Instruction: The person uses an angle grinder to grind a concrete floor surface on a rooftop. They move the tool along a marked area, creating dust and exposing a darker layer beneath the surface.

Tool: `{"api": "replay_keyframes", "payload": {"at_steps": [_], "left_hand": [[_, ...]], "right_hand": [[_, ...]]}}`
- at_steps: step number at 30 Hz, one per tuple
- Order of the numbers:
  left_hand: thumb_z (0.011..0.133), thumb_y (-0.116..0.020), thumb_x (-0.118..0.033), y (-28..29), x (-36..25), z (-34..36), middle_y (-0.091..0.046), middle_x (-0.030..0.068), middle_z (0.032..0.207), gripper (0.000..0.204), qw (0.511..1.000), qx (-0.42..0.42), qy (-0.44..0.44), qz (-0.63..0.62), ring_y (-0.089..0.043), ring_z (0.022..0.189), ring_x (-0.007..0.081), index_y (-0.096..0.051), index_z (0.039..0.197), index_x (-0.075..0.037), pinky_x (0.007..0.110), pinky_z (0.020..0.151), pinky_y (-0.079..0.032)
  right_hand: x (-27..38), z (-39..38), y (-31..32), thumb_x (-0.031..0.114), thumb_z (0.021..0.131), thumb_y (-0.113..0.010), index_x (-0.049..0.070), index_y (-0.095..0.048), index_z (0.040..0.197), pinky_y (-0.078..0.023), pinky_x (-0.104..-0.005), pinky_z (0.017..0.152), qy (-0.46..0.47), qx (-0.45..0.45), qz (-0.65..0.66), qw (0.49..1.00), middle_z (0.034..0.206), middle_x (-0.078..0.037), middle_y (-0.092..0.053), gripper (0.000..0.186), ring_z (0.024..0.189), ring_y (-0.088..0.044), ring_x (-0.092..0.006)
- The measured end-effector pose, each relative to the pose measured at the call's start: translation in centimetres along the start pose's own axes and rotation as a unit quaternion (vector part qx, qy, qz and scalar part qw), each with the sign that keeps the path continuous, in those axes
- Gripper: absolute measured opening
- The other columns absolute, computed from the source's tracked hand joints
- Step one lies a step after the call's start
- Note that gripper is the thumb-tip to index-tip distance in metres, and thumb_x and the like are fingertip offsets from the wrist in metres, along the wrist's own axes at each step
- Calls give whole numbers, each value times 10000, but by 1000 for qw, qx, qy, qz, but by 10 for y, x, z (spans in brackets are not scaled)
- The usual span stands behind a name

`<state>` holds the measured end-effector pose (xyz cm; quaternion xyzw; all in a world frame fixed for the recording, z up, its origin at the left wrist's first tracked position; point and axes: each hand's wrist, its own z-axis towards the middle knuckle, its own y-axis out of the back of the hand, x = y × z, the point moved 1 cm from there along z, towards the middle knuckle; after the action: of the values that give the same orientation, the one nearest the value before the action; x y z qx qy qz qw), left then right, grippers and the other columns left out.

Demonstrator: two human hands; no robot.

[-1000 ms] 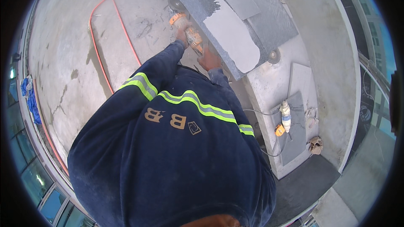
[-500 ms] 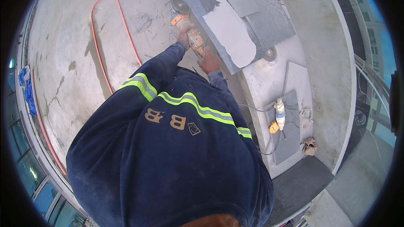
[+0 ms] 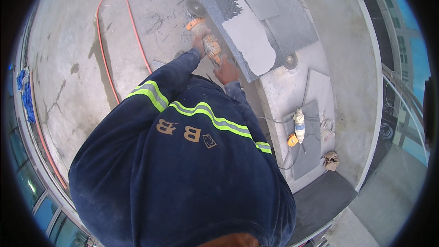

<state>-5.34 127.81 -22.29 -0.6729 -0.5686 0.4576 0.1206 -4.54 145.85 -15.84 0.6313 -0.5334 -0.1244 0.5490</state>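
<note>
Both my hands hold an orange, dust-coated angle grinder [image 3: 212,45]. My left hand [image 3: 199,42] is wrapped round its front part, just behind the head. My right hand [image 3: 227,70] grips the rear end, its fingers partly hidden. At the far end, a round dark disc [image 3: 196,8] stands close to the long edge of a grey stone slab [image 3: 217,13]. Whether the disc touches that edge, I cannot tell. A white patch [image 3: 251,41] covers part of the slab's top.
An orange hose [image 3: 101,32] loops over the concrete floor [image 3: 59,55] at left. On the ledge at right are a loose disc [image 3: 290,60], a whitish corded power tool [image 3: 299,126], a yellow tape measure [image 3: 292,140] and a crumpled brown lump [image 3: 330,160]. Cut slivers litter the floor near the grinder.
The view has shifted slightly, moving the ledge things a little left. My hands keep their hold on the angle grinder, which stays almost in place beside the slab.
</note>
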Motion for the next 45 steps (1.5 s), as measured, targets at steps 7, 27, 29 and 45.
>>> {"api": "replay_keyframes", "payload": {"at_steps": [7,27,29,45], "left_hand": [[777,-732,-213,3,-11,13,-603,118,848,359,1000,2,-5,17,-659,741,292,-563,1066,-83,462,666,-574],[761,-733,-213,1,-18,25,-603,113,829,379,1000,13,-15,1,-659,689,273,-541,1057,-78,440,630,-581],[759,-732,-210,0,-14,14,-603,109,821,367,1000,12,-2,-3,-659,691,272,-549,1047,-76,441,633,-581],[772,-717,-215,1,-12,23,-614,107,800,338,1000,4,-6,-10,-665,668,274,-567,1038,-70,444,600,-583]], "right_hand": [[4,14,-9,307,733,-721,55,-423,1301,-498,-535,784,6,-30,18,999,995,-249,-672,689,922,-655,-426],[16,22,3,331,733,-713,52,-418,1338,-504,-516,817,-5,-20,-17,1000,1027,-243,-668,729,945,-658,-408],[12,13,1,330,734,-710,49,-418,1341,-506,-511,814,-4,-10,-26,1000,1038,-240,-666,729,950,-657,-406],[11,19,-3,300,737,-704,56,-444,1231,-504,-523,784,-3,-33,-17,999,1004,-241,-670,610,927,-653,-420]]}}
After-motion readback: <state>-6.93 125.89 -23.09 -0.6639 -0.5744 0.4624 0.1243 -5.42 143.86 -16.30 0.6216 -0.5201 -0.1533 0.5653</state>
